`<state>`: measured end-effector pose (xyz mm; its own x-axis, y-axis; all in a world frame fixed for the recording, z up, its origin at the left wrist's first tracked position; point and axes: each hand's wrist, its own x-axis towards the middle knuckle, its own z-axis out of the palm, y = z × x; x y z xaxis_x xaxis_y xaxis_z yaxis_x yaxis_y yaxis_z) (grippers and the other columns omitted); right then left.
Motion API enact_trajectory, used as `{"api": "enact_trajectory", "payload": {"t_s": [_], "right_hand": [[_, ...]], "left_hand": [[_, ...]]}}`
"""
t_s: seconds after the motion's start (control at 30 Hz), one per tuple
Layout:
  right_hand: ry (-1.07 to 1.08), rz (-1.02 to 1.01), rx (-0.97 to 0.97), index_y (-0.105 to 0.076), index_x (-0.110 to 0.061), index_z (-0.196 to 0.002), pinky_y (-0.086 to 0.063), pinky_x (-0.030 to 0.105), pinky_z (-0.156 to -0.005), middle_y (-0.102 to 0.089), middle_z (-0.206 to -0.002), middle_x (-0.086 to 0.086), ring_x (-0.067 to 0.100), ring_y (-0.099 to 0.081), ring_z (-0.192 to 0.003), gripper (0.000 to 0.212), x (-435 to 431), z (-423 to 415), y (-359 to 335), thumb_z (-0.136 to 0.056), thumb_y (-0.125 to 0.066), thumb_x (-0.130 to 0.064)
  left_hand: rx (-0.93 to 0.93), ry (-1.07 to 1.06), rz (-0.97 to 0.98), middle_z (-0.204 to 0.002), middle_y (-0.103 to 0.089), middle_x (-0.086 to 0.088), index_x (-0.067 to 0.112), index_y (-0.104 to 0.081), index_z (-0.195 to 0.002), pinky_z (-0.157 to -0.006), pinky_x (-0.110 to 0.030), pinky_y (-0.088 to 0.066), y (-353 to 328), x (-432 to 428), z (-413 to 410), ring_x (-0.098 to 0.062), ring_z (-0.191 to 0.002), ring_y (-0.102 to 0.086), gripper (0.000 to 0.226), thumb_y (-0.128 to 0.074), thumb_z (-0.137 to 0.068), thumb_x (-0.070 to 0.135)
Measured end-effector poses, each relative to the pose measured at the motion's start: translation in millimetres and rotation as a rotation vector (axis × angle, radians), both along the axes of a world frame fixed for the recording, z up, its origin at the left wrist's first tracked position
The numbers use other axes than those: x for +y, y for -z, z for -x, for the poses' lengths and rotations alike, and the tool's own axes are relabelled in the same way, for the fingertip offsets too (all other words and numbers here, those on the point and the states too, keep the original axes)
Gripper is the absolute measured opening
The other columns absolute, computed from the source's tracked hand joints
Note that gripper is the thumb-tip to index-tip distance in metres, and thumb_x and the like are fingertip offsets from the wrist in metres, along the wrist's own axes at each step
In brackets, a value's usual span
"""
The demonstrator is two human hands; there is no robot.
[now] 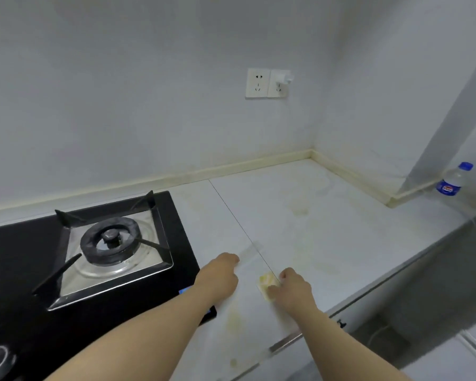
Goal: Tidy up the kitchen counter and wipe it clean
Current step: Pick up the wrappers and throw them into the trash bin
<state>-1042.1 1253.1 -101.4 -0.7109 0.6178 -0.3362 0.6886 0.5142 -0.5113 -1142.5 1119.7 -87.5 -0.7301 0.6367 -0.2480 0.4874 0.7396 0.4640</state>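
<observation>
The left hand [221, 273] lies low over the tabletop [341, 229] with its fingers curled. From its fingertips a strip of clear plastic [249, 251] runs up and away, so the hand appears to pinch its edge. The strip is blurred, and what it is cannot be told.

Just right of it, the right hand [293, 287] is also curled, with thumb and fingers closed on a small yellow piece [267, 282]. That piece rests on the tabletop between the two hands, touching the right one.

Pale yellow stains [300, 211] mark the tabletop beyond the right hand, and more show nearer the person, under the forearms. A black gas stove [113, 243] sits just left of the left hand. A water bottle [452, 179] stands well apart, far right of the right hand, and a wall socket [267, 83] is high above both.
</observation>
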Motion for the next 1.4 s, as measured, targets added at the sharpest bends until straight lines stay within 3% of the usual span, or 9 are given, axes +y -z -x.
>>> {"api": "enact_trajectory", "payload": {"t_s": [0.2,0.43,0.53,0.67,0.8,0.93,1.17,1.27,1.4], "right_hand": [[-0.195,0.004,-0.113,-0.043,-0.021,-0.103,-0.042,0.031,-0.087,-0.038,-0.103,0.003,0.025,-0.047,-0.104,0.031,33.9,22.5,5.8,-0.082,-0.063,-0.029],[-0.277,0.126,-0.124,-0.039,-0.028,-0.067,-0.043,0.026,-0.083,-0.055,-0.106,0.004,0.018,-0.051,-0.094,0.029,55.3,37.5,16.0,-0.077,-0.065,-0.020],[-0.310,0.123,-0.139,-0.041,-0.023,-0.063,-0.044,0.026,-0.079,-0.053,-0.086,0.001,0.019,-0.052,-0.089,0.030,59.2,41.7,15.4,-0.079,-0.064,-0.012],[-0.359,0.105,-0.164,-0.044,-0.020,-0.061,-0.045,0.026,-0.076,-0.056,-0.088,0.003,0.019,-0.055,-0.088,0.026,58.3,42.0,16.1,-0.079,-0.062,-0.011],[-0.344,0.233,-0.133,-0.042,-0.019,-0.060,-0.039,0.022,-0.065,-0.046,-0.069,-0.002,0.017,-0.050,-0.074,0.031,65.2,39.4,14.2,-0.082,-0.062,-0.009],[-0.312,0.372,-0.077,-0.038,-0.016,-0.060,-0.026,0.020,-0.048,-0.038,-0.062,-0.001,0.011,-0.035,-0.053,0.035,71.6,37.0,10.9,-0.084,-0.061,-0.009],[-0.379,0.296,-0.133,-0.038,-0.014,-0.059,-0.026,0.018,-0.048,-0.038,-0.062,0.000,0.009,-0.034,-0.053,0.035,64.0,41.6,-7.9,-0.089,-0.057,-0.011],[-0.301,0.402,0.008,-0.043,-0.015,-0.062,-0.027,0.020,-0.045,-0.042,-0.062,0.001,0.011,-0.038,-0.052,0.031,52.0,53.7,-29.2,-0.087,-0.059,-0.009],[-0.236,0.468,0.184,-0.045,-0.018,-0.064,-0.030,0.023,-0.049,-0.048,-0.066,0.001,0.021,-0.049,-0.067,0.028,6.9,70.9,-38.7,-0.083,-0.060,-0.005]], "left_hand": [[0.068,-0.005,0.265,-0.159,-0.002,0.000,0.015,-0.012,-0.150,-0.117,-0.042,-0.014,24.3,30.9,1.6,-0.023,-0.147,-0.001,0.057,-0.033,-0.097,0.016],[0.357,-0.136,0.349,-0.129,-0.051,-0.001,0.016,-0.047,-0.123,-0.092,-0.033,-0.034,35.2,45.4,-8.8,-0.023,-0.121,-0.046,0.032,-0.038,-0.094,0.006],[0.415,-0.146,0.410,-0.120,-0.058,-0.004,0.013,-0.050,-0.116,-0.090,-0.033,-0.034,30.5,50.1,-11.1,-0.028,-0.111,-0.054,0.030,-0.039,-0.091,0.002],[0.375,-0.200,0.406,-0.115,-0.061,-0.005,0.014,-0.051,-0.111,-0.087,-0.032,-0.034,26.8,51.6,-14.7,-0.028,-0.106,-0.057,0.029,-0.039,-0.089,0.000],[0.253,-0.321,0.220,-0.108,-0.063,-0.008,0.019,-0.037,-0.093,-0.073,-0.029,-0.029,18.2,51.0,-13.5,-0.031,-0.091,-0.054,0.014,-0.033,-0.094,0.006],[0.113,-0.407,-0.013,-0.093,-0.061,-0.011,0.016,-0.035,-0.093,-0.071,-0.029,-0.032,17.0,47.6,-15.6,-0.027,-0.079,-0.045,0.008,-0.030,-0.098,0.014],[-0.102,-0.600,-0.401,-0.068,-0.063,0.012,0.023,-0.044,-0.095,-0.055,-0.006,-0.036,7.8,30.2,-20.4,-0.011,-0.082,-0.057,0.021,-0.044,-0.090,0.002],[-0.190,-0.673,-0.519,-0.069,-0.066,0.009,0.025,-0.051,-0.101,-0.057,-0.015,-0.039,-4.6,19.1,-20.4,-0.009,-0.079,-0.058,0.028,-0.048,-0.087,0.001],[-0.274,-0.863,-0.729,-0.070,-0.063,-0.003,0.014,-0.065,-0.086,-0.061,-0.022,-0.044,-23.3,-9.5,-23.5,-0.011,-0.062,-0.055,0.019,-0.052,-0.088,0.001]]}}
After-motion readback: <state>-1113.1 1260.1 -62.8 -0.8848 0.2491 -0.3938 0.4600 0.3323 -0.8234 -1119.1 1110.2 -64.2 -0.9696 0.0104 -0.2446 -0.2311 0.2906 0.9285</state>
